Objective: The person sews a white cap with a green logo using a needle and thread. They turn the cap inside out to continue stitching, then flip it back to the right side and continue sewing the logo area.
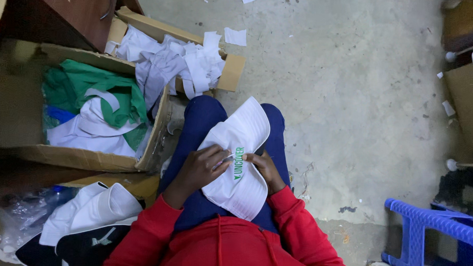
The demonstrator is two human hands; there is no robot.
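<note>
A white cap piece (240, 148) with green lettering on it lies across my lap, over my blue trousers. My left hand (198, 168) rests on its left side, and its fingers pinch a small thin tool (226, 159) at the cloth beside the lettering; what kind of tool it is I cannot tell. My right hand (267, 169) grips the right edge of the cap piece, close to the lettering. The two hands sit a few centimetres apart. Red sleeves cover both my arms.
A cardboard box (20, 104) of green and white cloth stands on my left. Behind it a second box (233, 70) holds white scraps. White and dark caps (87, 217) are piled at lower left, and a blue plastic stool (439, 231) stands at lower right on the concrete floor.
</note>
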